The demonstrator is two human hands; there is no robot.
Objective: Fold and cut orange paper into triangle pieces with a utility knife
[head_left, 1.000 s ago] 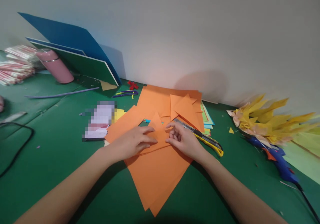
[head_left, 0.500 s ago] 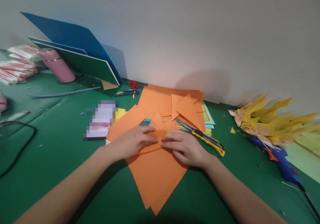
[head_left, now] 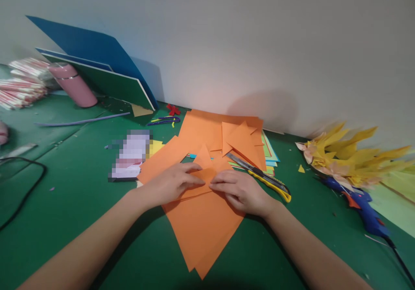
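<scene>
A folded piece of orange paper (head_left: 207, 176) lies between my hands, its pointed tip turned away from me. My left hand (head_left: 177, 182) grips its left side, fingers curled over the fold. From the right, my right hand (head_left: 242, 190) pinches the same folded paper, thumb and fingertips close together. Beneath it, larger orange sheets (head_left: 204, 229) overlap on the table with their corners toward me. Just past my right hand rests a yellow and black utility knife (head_left: 269, 180), blade out. Folded orange pieces (head_left: 241, 138) sit on more orange sheets (head_left: 204, 125) near the wall.
On the green table (head_left: 78, 221), a phone with a blurred screen (head_left: 131, 156) lies to the left. A pink bottle (head_left: 74, 84) leans by blue and green boards (head_left: 106, 76). At right are a blue glue gun (head_left: 369, 214) and a yellow paper decoration (head_left: 337, 156).
My right fingertips have shifted very slightly to the right along the folded paper. My left hand and everything else stay practically where they were.
</scene>
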